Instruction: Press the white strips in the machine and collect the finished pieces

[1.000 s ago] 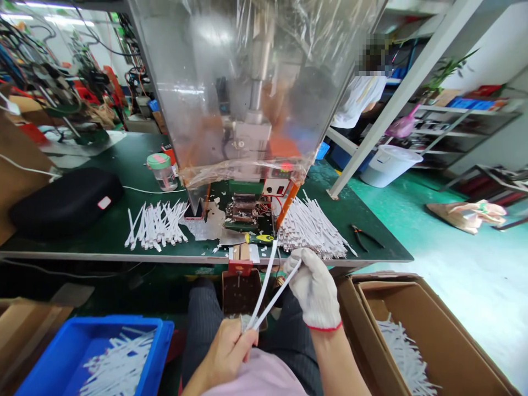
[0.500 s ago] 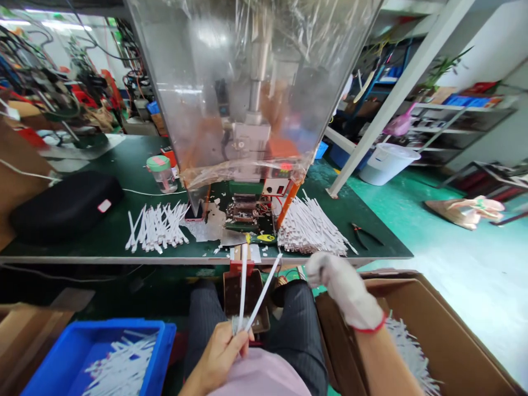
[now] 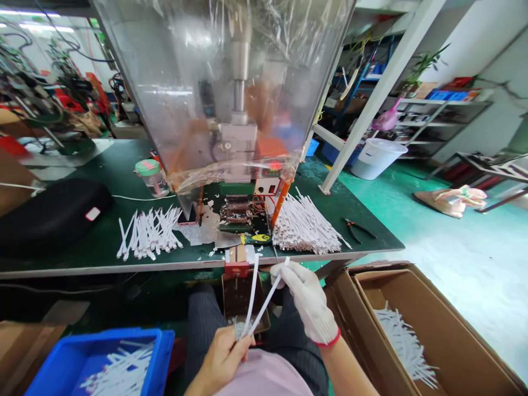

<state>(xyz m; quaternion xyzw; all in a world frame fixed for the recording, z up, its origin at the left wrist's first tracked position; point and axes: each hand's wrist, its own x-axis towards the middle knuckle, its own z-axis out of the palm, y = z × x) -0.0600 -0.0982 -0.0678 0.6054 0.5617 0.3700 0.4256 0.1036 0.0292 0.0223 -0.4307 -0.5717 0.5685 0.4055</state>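
My bare left hand [image 3: 225, 355], low in front of my lap, is closed on the lower ends of two narrow white strips that fan apart upward. One white strip [image 3: 253, 289] stands nearly upright, its top near the bench edge. The other strip [image 3: 267, 301] leans right, and my right hand [image 3: 307, 300], in a white glove with a red cuff, pinches its upper end between thumb and fingers. Past the strips, a press machine [image 3: 238, 137] stands behind a clear, film-wrapped guard. A yellow-and-black handled tool [image 3: 258, 238] lies before its base.
White strips lie on the green bench in a left pile [image 3: 150, 231] and a larger right pile [image 3: 305, 225], with pliers [image 3: 358, 230] beside it. A blue bin [image 3: 163, 352] and a cardboard box [image 3: 445, 324] hold more strips. A jar [image 3: 152, 177] and black case [image 3: 53, 214] stand left.
My right hand has come left from beside the box and taken hold of the right strip's upper end. My left hand keeps its grip. The view has shifted slightly.
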